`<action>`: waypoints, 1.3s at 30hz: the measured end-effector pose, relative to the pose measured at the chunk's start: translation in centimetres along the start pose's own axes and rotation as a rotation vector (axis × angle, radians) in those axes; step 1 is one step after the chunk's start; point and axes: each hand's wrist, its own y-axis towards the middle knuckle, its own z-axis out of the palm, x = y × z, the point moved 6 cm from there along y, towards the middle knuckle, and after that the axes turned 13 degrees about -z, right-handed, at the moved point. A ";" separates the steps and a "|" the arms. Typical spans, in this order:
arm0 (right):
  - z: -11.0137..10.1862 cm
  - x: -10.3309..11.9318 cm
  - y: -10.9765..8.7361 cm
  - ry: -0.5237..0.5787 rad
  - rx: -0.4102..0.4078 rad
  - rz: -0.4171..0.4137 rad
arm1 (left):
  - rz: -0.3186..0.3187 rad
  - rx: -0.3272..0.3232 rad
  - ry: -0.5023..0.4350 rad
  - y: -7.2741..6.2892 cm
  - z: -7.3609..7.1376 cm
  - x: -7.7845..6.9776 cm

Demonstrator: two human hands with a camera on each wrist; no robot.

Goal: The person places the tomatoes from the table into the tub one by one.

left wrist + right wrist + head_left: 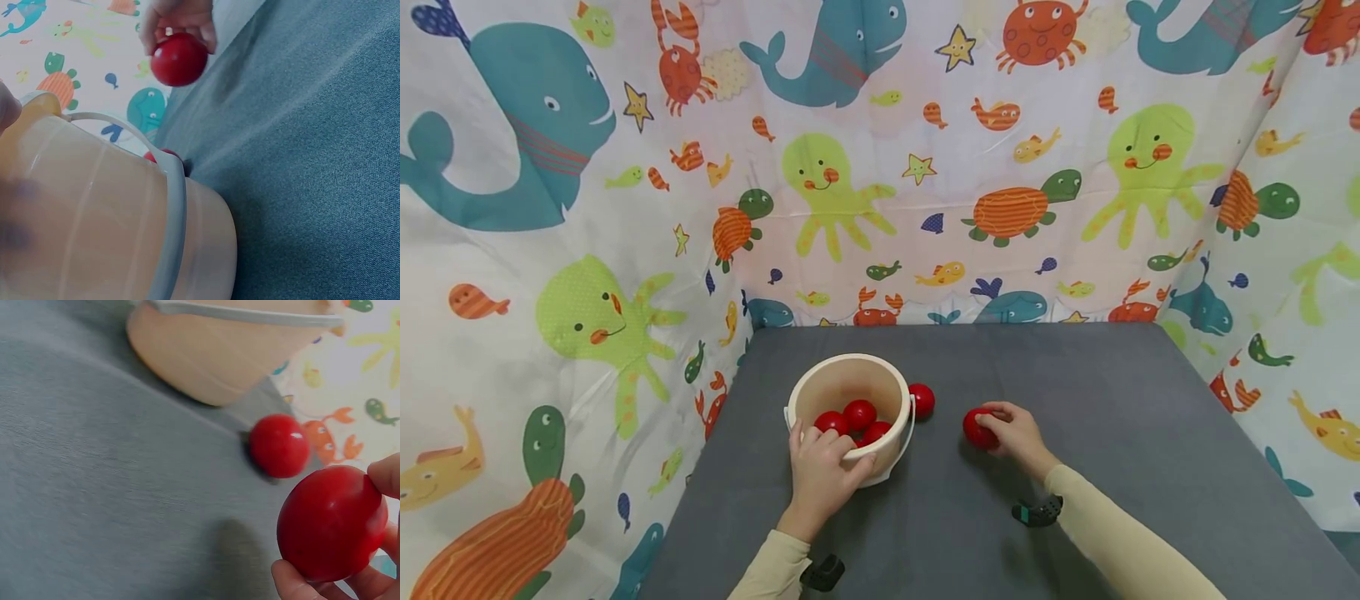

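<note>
A cream bucket [850, 379] with a pale handle [177, 225] stands upright on the table. Several shiny red balls [859, 414] lie inside it. My left hand [822, 471] grips its near rim, fingers over the edge and thumb along the outside. To the right of the bucket, my right hand [1015, 435] holds a red ball [331, 525] between thumb and fingers, above the tabletop. Another red ball [922, 402] sits on the table beside the bucket's right side, partly hidden by it in the left wrist view.
The grey cloth-covered table [1075, 392] extends to the right of both hands. Behind it and along its sides hangs a white curtain [880, 192] printed with sea animals. Dark bands are on both wrists.
</note>
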 end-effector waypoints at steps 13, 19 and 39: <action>-2.5 7.9 3.4 -0.078 0.064 -0.124 | 0.007 -0.008 -0.002 0.1 -0.3 0.0; -1.5 12.1 4.2 -0.084 0.108 -0.190 | 0.008 -0.016 -0.014 0.1 -0.4 0.0; 4.8 18.3 2.8 -0.075 0.180 -0.274 | 0.035 -0.045 -0.026 -0.1 0.0 -0.4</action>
